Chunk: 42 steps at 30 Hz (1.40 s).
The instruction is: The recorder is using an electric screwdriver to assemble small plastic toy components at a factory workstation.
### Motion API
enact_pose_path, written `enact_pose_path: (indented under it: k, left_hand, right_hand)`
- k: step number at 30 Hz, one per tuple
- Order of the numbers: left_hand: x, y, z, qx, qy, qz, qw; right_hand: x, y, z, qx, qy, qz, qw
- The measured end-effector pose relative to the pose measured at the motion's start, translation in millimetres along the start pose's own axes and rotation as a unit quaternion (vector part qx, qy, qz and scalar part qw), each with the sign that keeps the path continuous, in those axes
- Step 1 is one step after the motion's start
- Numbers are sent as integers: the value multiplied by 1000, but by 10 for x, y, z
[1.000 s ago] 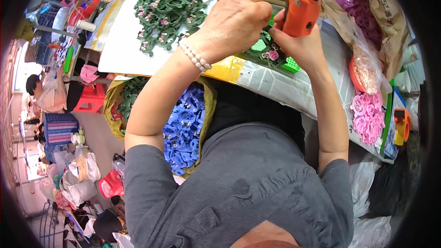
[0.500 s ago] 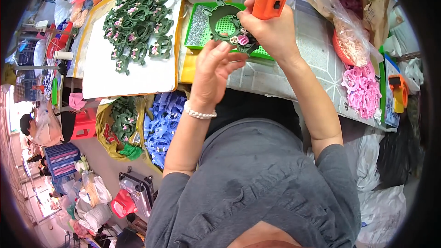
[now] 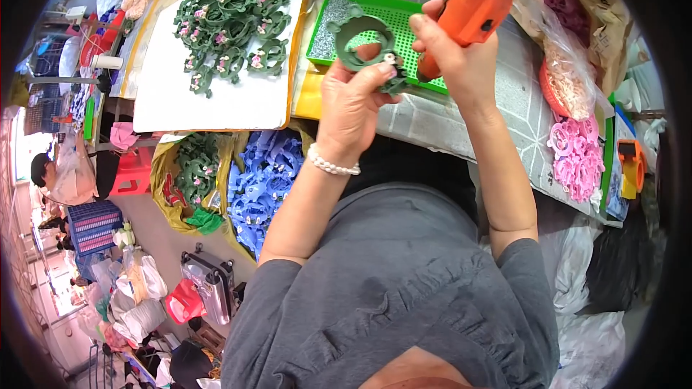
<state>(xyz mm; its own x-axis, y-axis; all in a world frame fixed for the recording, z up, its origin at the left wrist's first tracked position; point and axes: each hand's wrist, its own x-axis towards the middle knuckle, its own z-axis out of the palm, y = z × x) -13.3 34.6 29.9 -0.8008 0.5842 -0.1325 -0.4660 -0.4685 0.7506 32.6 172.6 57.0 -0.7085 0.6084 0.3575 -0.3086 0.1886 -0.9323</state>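
Observation:
My left hand (image 3: 344, 115), a white beaded bracelet (image 3: 333, 160) at its wrist, grips a dark green ring-shaped piece (image 3: 344, 37) between thumb and fingers. Small white and pink ornaments sit on the piece's lower right side. My right hand (image 3: 465, 65) is closed around an orange glue gun (image 3: 476, 3), whose black cord runs off at the top. The gun's nozzle points down, just right of the ring piece and apart from it. Behind both hands lies a bright green tray (image 3: 382, 1) with a perforated base and a patch of silvery grains at its left end.
Many similar green ring pieces (image 3: 231, 21) lie on a white board (image 3: 216, 112) at left. Bags of green pieces (image 3: 194, 187) and blue pieces (image 3: 263, 180) stand below the table edge. Pink pieces (image 3: 577, 151), a red basket (image 3: 555, 90) and a tape dispenser (image 3: 631, 166) are at right.
The glue gun has swung up and right, away from the ring piece, with its nozzle now showing. My left thumb has closed onto the piece. The whole view has shifted slightly.

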Motion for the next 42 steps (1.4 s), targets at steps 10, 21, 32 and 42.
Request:
enact_pose_path:
  k: [10,21,32,42]
  left_hand:
    - [-148,-34,-686,-121,-46,-117,985]
    - [-191,-60,-634,-53,-48,-163,984]
    - [-153,-101,-601,-16,23,-153,988]
    - [-159,-104,-618,-37,4,-138,990]
  right_hand:
    - [172,177,59,85,4,-8,996]
    - [408,299,204,160,-11,-2,987]
    - [523,843,254,400,-124,-170,892]
    - [360,465,234,170,-10,-6,985]
